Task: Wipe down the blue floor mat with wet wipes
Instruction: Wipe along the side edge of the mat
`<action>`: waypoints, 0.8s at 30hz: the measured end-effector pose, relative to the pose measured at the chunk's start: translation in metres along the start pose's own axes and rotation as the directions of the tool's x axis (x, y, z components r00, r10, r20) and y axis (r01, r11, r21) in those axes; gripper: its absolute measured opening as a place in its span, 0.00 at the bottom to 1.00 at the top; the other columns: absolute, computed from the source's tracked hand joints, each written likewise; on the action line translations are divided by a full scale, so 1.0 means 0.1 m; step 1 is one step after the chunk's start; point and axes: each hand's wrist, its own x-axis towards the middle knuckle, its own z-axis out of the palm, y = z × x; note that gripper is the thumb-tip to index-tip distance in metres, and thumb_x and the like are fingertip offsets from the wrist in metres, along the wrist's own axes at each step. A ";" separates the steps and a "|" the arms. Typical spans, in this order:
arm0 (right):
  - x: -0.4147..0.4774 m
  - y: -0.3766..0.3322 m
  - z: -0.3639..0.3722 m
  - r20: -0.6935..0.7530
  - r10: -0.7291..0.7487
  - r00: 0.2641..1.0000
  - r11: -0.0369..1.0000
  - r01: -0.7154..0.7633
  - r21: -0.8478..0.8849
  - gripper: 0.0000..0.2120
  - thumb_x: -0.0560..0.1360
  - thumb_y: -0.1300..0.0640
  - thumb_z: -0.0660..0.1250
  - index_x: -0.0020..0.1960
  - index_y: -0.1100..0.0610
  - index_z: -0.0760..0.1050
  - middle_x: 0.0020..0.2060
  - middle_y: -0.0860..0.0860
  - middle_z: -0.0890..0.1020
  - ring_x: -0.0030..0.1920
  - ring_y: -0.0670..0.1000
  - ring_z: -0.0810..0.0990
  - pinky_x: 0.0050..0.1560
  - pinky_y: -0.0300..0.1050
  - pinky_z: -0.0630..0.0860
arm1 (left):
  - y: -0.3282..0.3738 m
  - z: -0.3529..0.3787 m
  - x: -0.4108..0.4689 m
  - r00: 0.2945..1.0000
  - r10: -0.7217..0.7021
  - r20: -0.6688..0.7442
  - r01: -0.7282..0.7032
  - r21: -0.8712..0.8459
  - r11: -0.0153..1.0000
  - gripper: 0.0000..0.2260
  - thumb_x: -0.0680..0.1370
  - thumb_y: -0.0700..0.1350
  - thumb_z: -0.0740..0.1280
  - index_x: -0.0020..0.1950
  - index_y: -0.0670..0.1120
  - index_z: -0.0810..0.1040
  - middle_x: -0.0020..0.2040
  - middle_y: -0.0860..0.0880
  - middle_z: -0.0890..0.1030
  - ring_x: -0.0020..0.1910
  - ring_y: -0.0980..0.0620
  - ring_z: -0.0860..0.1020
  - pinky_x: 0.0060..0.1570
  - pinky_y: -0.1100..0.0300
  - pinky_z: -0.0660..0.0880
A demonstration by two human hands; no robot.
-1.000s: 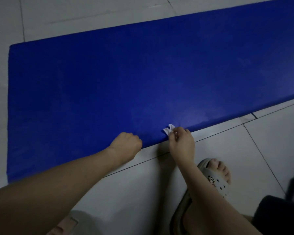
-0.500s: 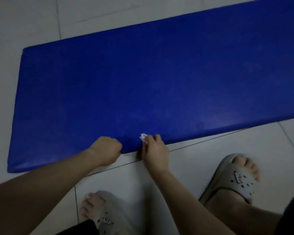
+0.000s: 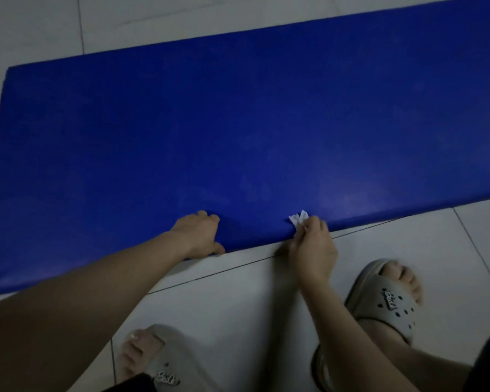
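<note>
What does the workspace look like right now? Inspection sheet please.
Surface: white tiled floor with dark grout lines; dim light.
Job's things: blue floor mat lies flat on the tiles and runs out of frame at right; a crumpled white wet wipe sits at its near edge.
Clutter: nothing seen.
Hands: left hand grips the mat's near edge, fingers on top and thumb at the side; right hand pinches the wipe against that same edge.
Cables: nothing seen.
Surroundings: right clog and left clog, both grey and worn, stand on the tiles just short of the mat.
</note>
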 end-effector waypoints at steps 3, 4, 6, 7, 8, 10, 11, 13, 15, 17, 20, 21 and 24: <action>-0.28 -0.32 0.26 0.019 -0.005 1.000 0.997 0.004 0.081 0.08 0.82 0.53 0.61 0.49 0.56 0.74 0.43 0.52 0.79 0.37 0.52 0.76 0.35 0.47 0.71 | 0.01 0.05 -0.01 1.000 -0.028 0.005 0.028 -0.018 0.999 0.24 0.78 0.62 0.68 0.64 0.47 0.68 0.61 0.46 0.70 0.52 0.49 0.70 0.49 0.55 0.68; -0.41 -0.45 0.36 0.060 -0.078 0.995 0.992 0.072 0.103 0.06 0.81 0.54 0.63 0.49 0.56 0.75 0.42 0.52 0.79 0.37 0.53 0.77 0.34 0.48 0.73 | 0.01 0.05 -0.01 0.999 -0.035 0.002 0.035 -0.014 0.999 0.25 0.78 0.62 0.68 0.66 0.47 0.68 0.63 0.45 0.69 0.52 0.48 0.69 0.49 0.55 0.68; -0.63 -0.69 0.50 0.124 -0.261 0.957 0.959 0.242 0.148 0.04 0.76 0.59 0.71 0.47 0.55 0.75 0.39 0.52 0.78 0.34 0.53 0.77 0.31 0.49 0.75 | 0.02 0.06 0.00 0.999 -0.050 -0.007 0.050 -0.007 0.999 0.25 0.78 0.63 0.67 0.65 0.47 0.68 0.63 0.45 0.70 0.53 0.48 0.70 0.49 0.55 0.68; -0.68 -0.76 0.55 0.119 -0.357 0.926 0.929 0.340 0.147 0.06 0.73 0.60 0.73 0.46 0.55 0.76 0.37 0.51 0.77 0.31 0.52 0.76 0.29 0.47 0.73 | 0.01 0.07 0.02 0.998 -0.055 -0.009 0.054 -0.012 0.998 0.23 0.78 0.63 0.66 0.63 0.48 0.68 0.63 0.45 0.70 0.53 0.48 0.70 0.49 0.54 0.68; -0.66 -0.78 0.54 0.113 -0.439 0.891 0.896 0.425 0.128 0.07 0.71 0.60 0.74 0.44 0.55 0.76 0.35 0.51 0.76 0.29 0.52 0.74 0.27 0.46 0.71 | 0.02 0.08 0.02 0.998 -0.056 -0.007 0.056 -0.021 0.998 0.22 0.78 0.63 0.66 0.61 0.48 0.68 0.63 0.45 0.70 0.53 0.47 0.71 0.49 0.54 0.68; -0.49 -0.65 0.43 0.143 -0.534 0.834 0.846 0.523 0.104 0.05 0.73 0.58 0.73 0.44 0.54 0.77 0.35 0.50 0.77 0.30 0.52 0.75 0.28 0.46 0.72 | 0.02 0.06 0.02 0.998 -0.058 0.011 0.058 -0.024 0.998 0.24 0.78 0.64 0.67 0.63 0.47 0.68 0.63 0.46 0.70 0.55 0.47 0.72 0.49 0.54 0.68; -0.37 -0.49 0.35 0.129 -0.540 0.832 0.842 0.534 0.080 0.02 0.76 0.57 0.71 0.47 0.53 0.78 0.38 0.50 0.79 0.33 0.52 0.77 0.32 0.48 0.75 | 0.03 0.05 0.02 0.998 -0.060 0.027 0.061 -0.022 0.998 0.26 0.78 0.63 0.67 0.65 0.47 0.68 0.63 0.46 0.69 0.55 0.47 0.71 0.49 0.55 0.69; -0.07 -0.10 0.13 0.081 -0.427 0.901 0.904 0.427 0.025 0.03 0.79 0.54 0.68 0.50 0.54 0.78 0.44 0.52 0.82 0.40 0.54 0.81 0.39 0.51 0.78 | 0.03 0.03 0.01 0.998 -0.058 0.037 0.059 -0.022 0.998 0.25 0.78 0.62 0.68 0.66 0.47 0.68 0.61 0.47 0.70 0.54 0.49 0.71 0.50 0.56 0.70; 0.21 0.23 -0.08 0.024 -0.243 0.970 0.969 0.244 -0.035 0.05 0.80 0.55 0.65 0.47 0.56 0.74 0.44 0.54 0.80 0.40 0.57 0.80 0.37 0.49 0.74 | 0.04 0.02 0.01 0.997 -0.058 0.042 0.060 -0.030 0.998 0.25 0.78 0.62 0.68 0.66 0.48 0.68 0.59 0.48 0.69 0.54 0.49 0.71 0.51 0.56 0.70; 0.30 0.30 -0.15 -0.036 -0.085 0.996 0.994 0.083 -0.064 0.07 0.82 0.55 0.61 0.46 0.57 0.72 0.43 0.54 0.78 0.39 0.57 0.78 0.35 0.47 0.68 | 0.06 0.02 0.01 0.997 -0.063 0.050 0.064 -0.023 0.998 0.25 0.78 0.62 0.68 0.66 0.48 0.68 0.59 0.48 0.69 0.54 0.49 0.71 0.51 0.56 0.70; 0.11 -0.03 -0.01 -0.004 0.018 1.000 1.000 -0.018 -0.017 0.08 0.83 0.54 0.59 0.50 0.58 0.73 0.45 0.55 0.78 0.38 0.55 0.75 0.37 0.46 0.65 | 0.08 0.01 0.01 0.996 -0.069 0.051 0.070 -0.007 0.998 0.25 0.78 0.62 0.68 0.67 0.47 0.68 0.61 0.47 0.70 0.54 0.49 0.70 0.52 0.56 0.70; -0.03 -0.18 0.07 0.043 -0.011 0.999 1.000 0.011 0.000 0.07 0.83 0.55 0.60 0.52 0.58 0.73 0.45 0.55 0.78 0.38 0.53 0.74 0.37 0.46 0.65 | 0.08 0.01 0.01 0.996 -0.075 0.052 0.075 -0.006 0.997 0.26 0.78 0.62 0.68 0.68 0.47 0.68 0.62 0.46 0.70 0.54 0.49 0.70 0.52 0.56 0.70; -0.47 -0.60 0.34 0.173 -0.188 0.967 0.982 0.181 0.060 0.07 0.78 0.60 0.68 0.56 0.57 0.76 0.43 0.53 0.78 0.34 0.53 0.77 0.32 0.45 0.69 | 0.09 0.00 0.02 0.994 -0.096 0.053 0.095 0.009 0.995 0.28 0.78 0.63 0.68 0.69 0.47 0.67 0.64 0.45 0.69 0.54 0.48 0.70 0.51 0.55 0.70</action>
